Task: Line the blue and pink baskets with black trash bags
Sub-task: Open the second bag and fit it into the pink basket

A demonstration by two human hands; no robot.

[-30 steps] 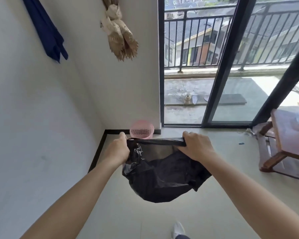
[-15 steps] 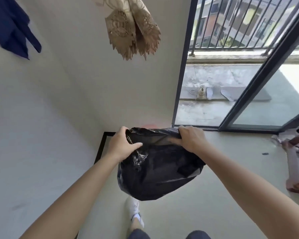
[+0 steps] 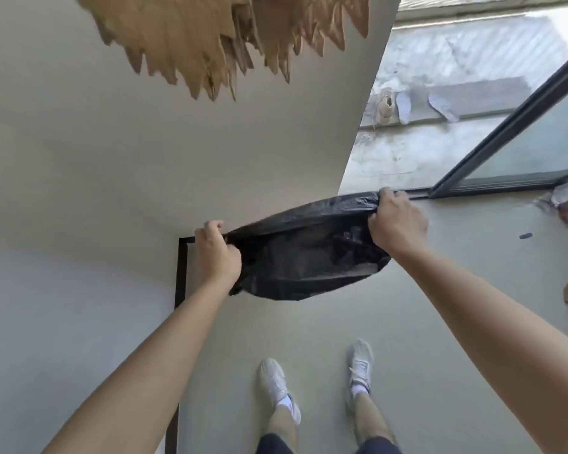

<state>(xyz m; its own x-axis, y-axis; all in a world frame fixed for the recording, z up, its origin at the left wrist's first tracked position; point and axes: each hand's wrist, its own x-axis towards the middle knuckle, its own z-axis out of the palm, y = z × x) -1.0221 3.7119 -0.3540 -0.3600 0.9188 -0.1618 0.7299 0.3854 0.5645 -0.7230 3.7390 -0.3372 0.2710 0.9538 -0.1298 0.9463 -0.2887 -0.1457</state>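
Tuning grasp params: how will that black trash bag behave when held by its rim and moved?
Likely floppy: the black trash bag sags in creased folds between the left hand and right hand. Probably very light, since it billows rather than hanging straight. Its glossy film may be slippery; both hands bunch the rim.

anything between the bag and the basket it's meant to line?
Cannot say: no basket shows in this view. Both the left hand and right hand grip the black trash bag by its rim, stretched open in the air above the floor near the wall corner. The bag itself covers whatever is beneath it.
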